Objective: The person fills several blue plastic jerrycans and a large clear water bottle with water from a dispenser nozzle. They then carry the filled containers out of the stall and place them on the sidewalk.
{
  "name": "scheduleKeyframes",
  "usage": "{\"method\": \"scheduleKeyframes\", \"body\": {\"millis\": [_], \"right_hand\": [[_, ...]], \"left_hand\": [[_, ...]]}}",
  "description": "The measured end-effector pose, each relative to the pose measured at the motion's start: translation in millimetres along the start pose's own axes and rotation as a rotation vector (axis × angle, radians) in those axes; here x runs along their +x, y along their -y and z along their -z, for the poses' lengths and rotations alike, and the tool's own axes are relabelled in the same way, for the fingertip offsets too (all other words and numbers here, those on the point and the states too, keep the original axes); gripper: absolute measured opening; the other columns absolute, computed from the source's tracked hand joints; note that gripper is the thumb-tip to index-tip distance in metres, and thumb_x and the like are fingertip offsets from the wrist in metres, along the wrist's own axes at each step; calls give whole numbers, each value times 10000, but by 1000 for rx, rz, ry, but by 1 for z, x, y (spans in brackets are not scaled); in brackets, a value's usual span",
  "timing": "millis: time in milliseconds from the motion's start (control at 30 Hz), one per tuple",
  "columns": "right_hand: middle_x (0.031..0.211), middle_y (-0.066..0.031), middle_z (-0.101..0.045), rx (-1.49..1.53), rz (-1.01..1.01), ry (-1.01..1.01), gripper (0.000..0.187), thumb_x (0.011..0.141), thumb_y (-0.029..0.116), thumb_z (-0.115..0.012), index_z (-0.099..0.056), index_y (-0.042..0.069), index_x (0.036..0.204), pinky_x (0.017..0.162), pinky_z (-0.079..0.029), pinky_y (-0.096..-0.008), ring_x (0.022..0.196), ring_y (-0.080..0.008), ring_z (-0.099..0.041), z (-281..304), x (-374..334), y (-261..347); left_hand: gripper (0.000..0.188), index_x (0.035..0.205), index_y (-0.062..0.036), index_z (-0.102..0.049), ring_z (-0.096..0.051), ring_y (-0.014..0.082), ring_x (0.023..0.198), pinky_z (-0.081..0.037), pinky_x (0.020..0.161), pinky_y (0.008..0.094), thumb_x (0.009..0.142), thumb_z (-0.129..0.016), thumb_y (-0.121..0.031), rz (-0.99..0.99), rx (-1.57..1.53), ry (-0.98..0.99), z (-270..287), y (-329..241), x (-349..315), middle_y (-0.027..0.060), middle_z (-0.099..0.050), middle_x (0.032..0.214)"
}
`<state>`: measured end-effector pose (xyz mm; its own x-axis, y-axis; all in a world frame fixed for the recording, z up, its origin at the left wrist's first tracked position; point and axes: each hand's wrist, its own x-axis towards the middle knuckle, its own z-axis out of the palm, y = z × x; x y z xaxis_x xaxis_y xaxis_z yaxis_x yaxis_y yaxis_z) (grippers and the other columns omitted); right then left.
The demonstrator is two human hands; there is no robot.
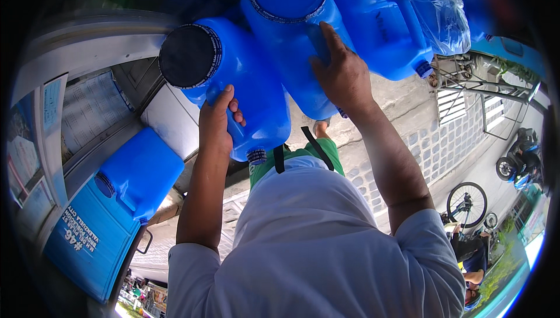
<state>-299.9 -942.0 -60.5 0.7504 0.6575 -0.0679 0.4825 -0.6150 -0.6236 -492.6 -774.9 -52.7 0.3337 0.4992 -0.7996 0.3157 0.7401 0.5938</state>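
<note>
My left hand [219, 123] is closed around the side handle of a blue water jug [265, 105] with a wide, dark round cap. Beside it stands a second blue water jug [291, 55] with a blue round lid. At that jug's handle is my right hand [344, 79], its index finger lying straight along the handle and its thumb on the other side; the remaining fingers are hidden. Small capped spouts show low on the jugs. Farther right is another blue jug [382, 26], touched by neither hand.
Clear plastic wrap [440, 12] covers a jug at the upper right. One blue jug [143, 172] rests on the left by a blue panel [90, 230]. A metal rack [490, 93], a bicycle [466, 204], a motorcycle [519, 157] and a person [473, 277] are to the right.
</note>
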Motion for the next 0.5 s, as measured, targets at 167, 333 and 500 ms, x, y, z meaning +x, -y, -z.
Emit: {"method": "scheduleKeyframes", "body": {"millis": [167, 333, 500], "right_hand": [[1190, -233, -671, -6, 36, 9, 657, 874, 248, -697, -445, 64, 1452, 868, -559, -446, 1031, -406, -680, -3, -2, -5], [1151, -247, -672, -30, 112, -48, 626, 886, 283, -666, -462, 73, 1439, 901, -533, -466, 1013, -423, -665, -9, -3, -4], [1235, -231, -645, -37, 124, 14, 573, 916, 367, -659, -526, 77, 1393, 940, -518, -452, 1093, -419, -647, -18, 1, -34]], "left_hand": [[307, 908, -161, -569, -492, 112, 567, -427, 546, 292, 868, -777, -384, -20, 19, -42, -2, -1, 0, -19, -499, 689], [393, 952, -121, -609, -553, 130, 588, -473, 564, 300, 823, -810, -433, -96, 67, -33, 8, 5, 0, 14, -569, 722], [622, 1171, -33, -618, -681, 195, 804, -554, 736, 335, 818, -792, -514, -399, 466, -165, 36, 24, -11, 110, -689, 957]]}}
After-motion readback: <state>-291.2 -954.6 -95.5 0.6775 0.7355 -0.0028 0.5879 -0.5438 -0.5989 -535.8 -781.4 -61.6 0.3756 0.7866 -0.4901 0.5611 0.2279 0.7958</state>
